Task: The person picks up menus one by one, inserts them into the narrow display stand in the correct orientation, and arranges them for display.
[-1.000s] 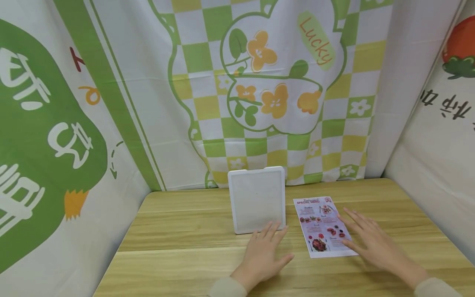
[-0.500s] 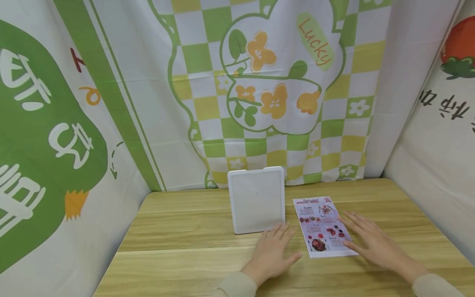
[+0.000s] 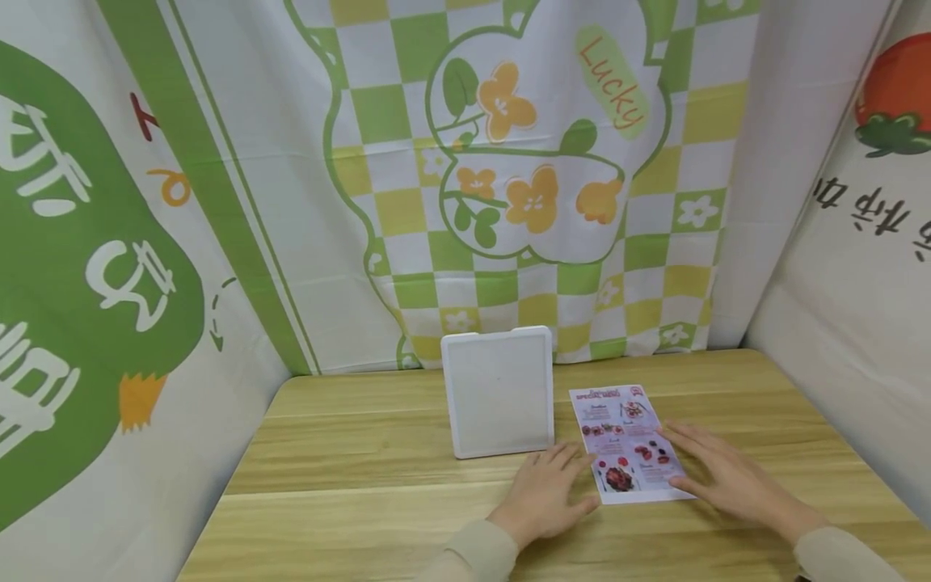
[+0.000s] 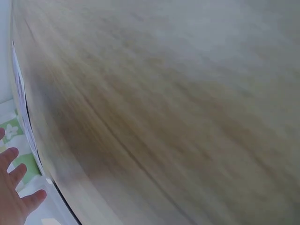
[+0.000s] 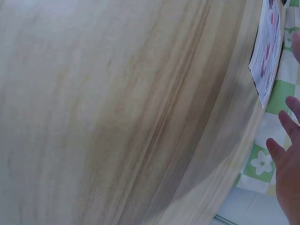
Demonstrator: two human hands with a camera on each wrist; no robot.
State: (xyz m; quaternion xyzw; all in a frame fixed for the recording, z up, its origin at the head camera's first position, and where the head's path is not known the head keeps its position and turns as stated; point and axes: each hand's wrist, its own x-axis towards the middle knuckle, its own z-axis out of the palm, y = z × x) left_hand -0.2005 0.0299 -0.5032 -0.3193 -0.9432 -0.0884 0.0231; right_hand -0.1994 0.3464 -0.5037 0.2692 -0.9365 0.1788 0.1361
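Note:
A printed menu leaflet (image 3: 627, 441) with food photos lies flat on the wooden table (image 3: 378, 485), right of centre. My left hand (image 3: 547, 493) lies flat with straight fingers, its fingertips at the leaflet's near left edge. My right hand (image 3: 720, 475) also lies flat, fingers spread, touching the leaflet's right edge. A white square stand (image 3: 499, 393) stands upright just behind the left hand. In the left wrist view my left hand's fingers (image 4: 14, 192) show at the bottom left, and in the right wrist view my right hand's fingers (image 5: 286, 159) show beside the leaflet (image 5: 267, 51).
Printed cloth walls close the table in on three sides: green and white at the left (image 3: 109, 267), a checked flower pattern at the back (image 3: 524, 178), white at the right (image 3: 851, 267). Bare wood stretches left of the stand.
My left hand has slid right from below the white stand to the leaflet's left edge. The right hand has stayed at the leaflet's right edge. The view has shifted slightly.

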